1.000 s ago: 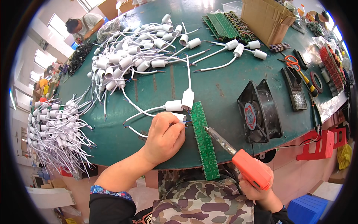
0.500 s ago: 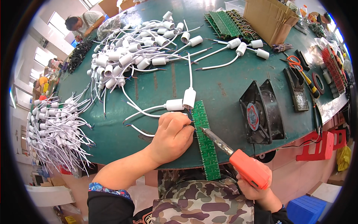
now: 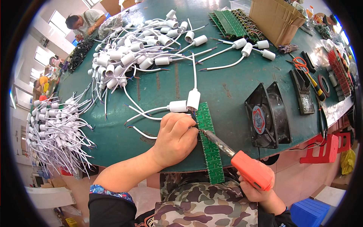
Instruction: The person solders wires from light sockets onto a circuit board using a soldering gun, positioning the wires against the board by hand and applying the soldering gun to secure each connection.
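My left hand (image 3: 176, 138) is closed in a pinch at the left edge of a long green circuit board (image 3: 212, 155), on a thin wire end mostly hidden by the fingers. My right hand (image 3: 257, 189) grips a soldering iron (image 3: 251, 170) by its red handle. The iron's tip touches the board's left edge, close to my left fingertips. Just beyond the fingers lie white lamp sockets with cables, one upright socket (image 3: 193, 100) against the board's far end and another socket (image 3: 177, 106) on its side. The board's near end overhangs the table edge above my lap.
A heap of white lamp sockets (image 3: 128, 58) covers the far left, with a bundle (image 3: 56, 125) at the left edge. A black fan (image 3: 266, 115) stands right of the board. Stacked circuit boards (image 3: 227, 24), a cardboard box (image 3: 276, 22) and tools lie farther right. A person (image 3: 87, 22) sits far left.
The soldering iron's tip has shifted slightly left, from the board's face to its left edge beside my left fingertips. My left hand stays in nearly the same place.
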The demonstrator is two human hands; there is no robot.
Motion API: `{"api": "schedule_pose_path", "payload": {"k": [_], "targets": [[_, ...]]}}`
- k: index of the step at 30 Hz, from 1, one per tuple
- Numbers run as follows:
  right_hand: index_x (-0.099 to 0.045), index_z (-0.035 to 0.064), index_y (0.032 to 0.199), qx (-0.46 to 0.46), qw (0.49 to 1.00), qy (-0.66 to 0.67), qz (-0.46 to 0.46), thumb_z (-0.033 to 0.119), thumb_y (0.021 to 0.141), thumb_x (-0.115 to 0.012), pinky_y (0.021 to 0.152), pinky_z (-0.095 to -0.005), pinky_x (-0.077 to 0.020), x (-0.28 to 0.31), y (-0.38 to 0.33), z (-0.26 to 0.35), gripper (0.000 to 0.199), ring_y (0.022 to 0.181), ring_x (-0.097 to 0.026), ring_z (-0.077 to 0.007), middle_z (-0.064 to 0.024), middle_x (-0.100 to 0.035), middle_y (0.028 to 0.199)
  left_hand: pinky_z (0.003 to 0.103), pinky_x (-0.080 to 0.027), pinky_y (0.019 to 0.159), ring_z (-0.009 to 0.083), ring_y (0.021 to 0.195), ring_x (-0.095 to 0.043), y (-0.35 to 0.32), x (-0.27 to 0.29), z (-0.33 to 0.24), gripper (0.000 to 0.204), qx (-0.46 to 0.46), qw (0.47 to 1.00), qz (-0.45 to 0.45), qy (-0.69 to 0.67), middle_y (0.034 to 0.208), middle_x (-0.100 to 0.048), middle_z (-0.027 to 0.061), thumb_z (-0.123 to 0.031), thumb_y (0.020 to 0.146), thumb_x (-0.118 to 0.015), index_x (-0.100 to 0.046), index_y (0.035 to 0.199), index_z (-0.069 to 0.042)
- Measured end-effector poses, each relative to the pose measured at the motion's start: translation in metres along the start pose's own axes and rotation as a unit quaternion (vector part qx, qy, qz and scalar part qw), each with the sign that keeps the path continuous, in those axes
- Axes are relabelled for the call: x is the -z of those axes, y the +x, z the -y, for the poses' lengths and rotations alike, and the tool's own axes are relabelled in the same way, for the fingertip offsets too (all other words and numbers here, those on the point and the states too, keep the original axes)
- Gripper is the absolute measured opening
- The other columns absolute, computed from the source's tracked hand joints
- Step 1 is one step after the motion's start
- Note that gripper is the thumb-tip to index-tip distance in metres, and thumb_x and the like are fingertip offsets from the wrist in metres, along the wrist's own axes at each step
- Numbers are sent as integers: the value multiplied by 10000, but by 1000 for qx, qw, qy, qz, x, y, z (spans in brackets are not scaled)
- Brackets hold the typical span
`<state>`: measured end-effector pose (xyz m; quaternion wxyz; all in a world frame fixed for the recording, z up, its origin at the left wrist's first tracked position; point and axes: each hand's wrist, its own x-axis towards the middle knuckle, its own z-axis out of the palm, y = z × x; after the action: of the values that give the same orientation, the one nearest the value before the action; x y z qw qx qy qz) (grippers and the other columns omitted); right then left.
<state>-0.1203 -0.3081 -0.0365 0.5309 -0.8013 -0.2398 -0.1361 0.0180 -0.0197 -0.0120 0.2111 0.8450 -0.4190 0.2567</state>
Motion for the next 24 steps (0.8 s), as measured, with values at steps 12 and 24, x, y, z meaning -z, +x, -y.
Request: {"api": "schedule_pose_path", "payload": {"k": [12, 24], "targets": [[-527, -94, 1301, 4, 1000, 13, 6, 84, 773, -827, 756, -381, -620, 0, 3, 0, 632, 847, -763, -334, -252, -716, 1135, 470, -456, 904, 330, 1044, -595, 0, -1, 0, 334, -1, 1000, -1, -2, 1113, -571, 92, 3, 635, -785, -664, 942, -47], [-621, -35, 1253, -31, 999, -30, 5, 160, 814, -814, 782, -398, -617, 17, -10, 13, 518, 861, -754, -322, -192, -708, 1157, 476, -458, 915, 336, 1065, -602, 0, 0, 0, 322, -2, 1000, 1, 3, 1116, -573, 104, 8, 645, -774, -660, 944, -31]]}}
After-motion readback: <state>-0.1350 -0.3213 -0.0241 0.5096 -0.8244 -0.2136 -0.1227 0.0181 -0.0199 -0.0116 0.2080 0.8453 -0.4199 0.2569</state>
